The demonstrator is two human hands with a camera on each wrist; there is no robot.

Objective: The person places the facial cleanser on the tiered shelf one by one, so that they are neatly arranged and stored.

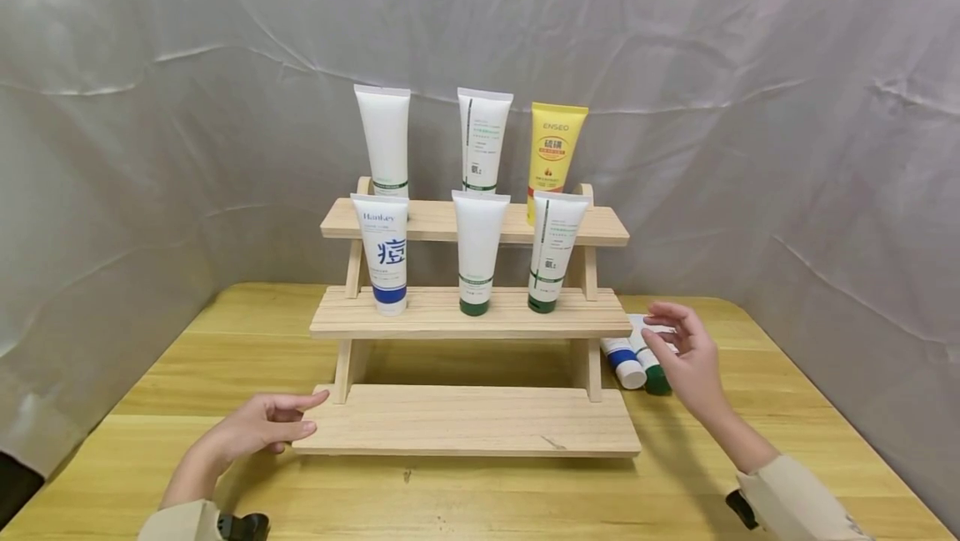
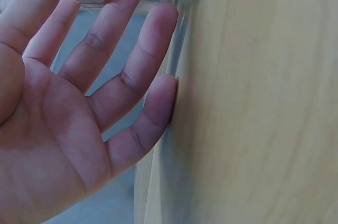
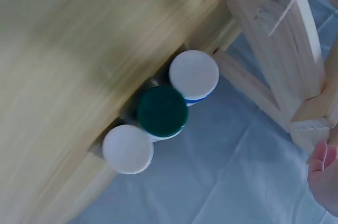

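A three-tier wooden display stand (image 1: pixel 472 420) stands on the table. My left hand (image 1: pixel 258 428) touches the left end of its lowest tier with extended thumb and index finger. In the left wrist view, the fingers (image 2: pixel 119 76) are spread and slightly bent beside the wood. My right hand (image 1: pixel 686 358) hovers right of the stand, loosely bent and holding nothing. Beneath and beside it lie tubes on the table, one with a blue band and white cap (image 1: pixel 626 366). The right wrist view shows a green cap (image 3: pixel 162 111) between two white caps, one being the lower-left cap (image 3: pixel 128 149).
The top tier bears two white tubes, including the left one (image 1: pixel 386 137), and a yellow tube (image 1: pixel 555 149). On the middle tier stand a blue-lettered white tube (image 1: pixel 385 253) and two green-capped tubes, the right one (image 1: pixel 557 249) tilted. Grey cloth (image 1: pixel 480 16) hangs behind.
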